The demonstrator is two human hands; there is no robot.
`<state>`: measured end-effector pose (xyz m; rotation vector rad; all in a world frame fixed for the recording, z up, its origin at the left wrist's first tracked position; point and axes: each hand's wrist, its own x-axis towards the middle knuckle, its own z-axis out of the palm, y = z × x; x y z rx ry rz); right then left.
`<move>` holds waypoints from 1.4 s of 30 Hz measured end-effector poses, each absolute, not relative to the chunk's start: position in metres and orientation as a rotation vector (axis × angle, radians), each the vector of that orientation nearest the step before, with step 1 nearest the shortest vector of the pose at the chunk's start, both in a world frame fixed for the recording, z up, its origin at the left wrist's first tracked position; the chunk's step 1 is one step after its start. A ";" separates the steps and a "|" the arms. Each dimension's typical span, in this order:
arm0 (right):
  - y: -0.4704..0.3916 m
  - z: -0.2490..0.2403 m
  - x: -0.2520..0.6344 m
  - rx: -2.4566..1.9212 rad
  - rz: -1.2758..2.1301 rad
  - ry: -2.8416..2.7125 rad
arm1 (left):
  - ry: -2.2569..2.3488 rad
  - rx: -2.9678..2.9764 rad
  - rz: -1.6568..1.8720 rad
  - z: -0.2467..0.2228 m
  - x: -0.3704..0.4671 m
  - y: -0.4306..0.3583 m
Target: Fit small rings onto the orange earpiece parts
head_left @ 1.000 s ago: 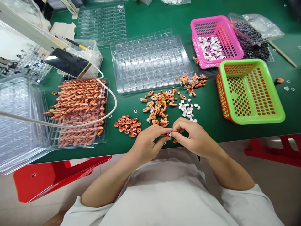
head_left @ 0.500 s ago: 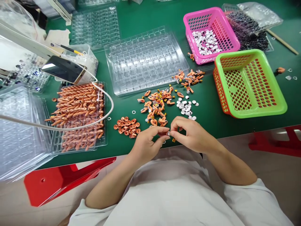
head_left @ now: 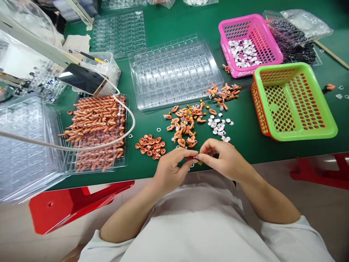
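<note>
My left hand (head_left: 172, 168) is closed in a pinch, thumb and forefinger holding a small dark-and-light part (head_left: 196, 157) near the table's front edge. From the other side, the fingertips of my right hand (head_left: 225, 159) pinch the same part; its shape is mostly hidden. Just below them lies a small yellow piece (head_left: 200, 163). Beyond my hands is a loose pile of orange curved pieces (head_left: 187, 125) with yellow bits among them. White round discs (head_left: 218, 126) lie past my right hand, and copper-coloured cups (head_left: 150, 145) sit beyond my left.
A clear moulded tray (head_left: 177, 72) lies behind the piles. At right stand a pink basket (head_left: 231, 67) holding white discs and a green basket (head_left: 308, 136). At left, trays of copper pieces (head_left: 95, 120) lie under a white cable (head_left: 133, 120), beside a phone (head_left: 83, 78).
The view has shifted slightly, so the table's things sit a little farther right. Both hands keep their pinch; the white disc face seen between the fingertips now shows mostly dark.
</note>
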<state>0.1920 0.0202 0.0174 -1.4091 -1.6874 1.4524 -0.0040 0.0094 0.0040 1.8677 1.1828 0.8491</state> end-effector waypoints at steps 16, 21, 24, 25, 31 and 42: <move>0.014 0.016 0.186 -1.307 1.725 -1.454 | 1.081 1.907 0.906 0.009 -0.009 0.003; 0.010 0.016 0.184 -1.334 1.646 -1.480 | 1.110 1.881 0.920 0.009 -0.008 0.005; 0.005 0.017 0.181 -1.392 1.420 -1.579 | 1.160 1.882 0.943 0.009 -0.007 0.006; 0.003 0.017 0.180 -1.398 1.328 -1.619 | 1.174 1.888 0.950 0.009 -0.006 0.006; -0.002 0.012 0.177 -1.326 1.059 -1.738 | 1.186 1.930 0.967 0.007 -0.005 0.007; 0.011 0.024 0.187 -1.375 1.371 -1.697 | 1.261 1.552 0.845 -0.002 -0.010 0.006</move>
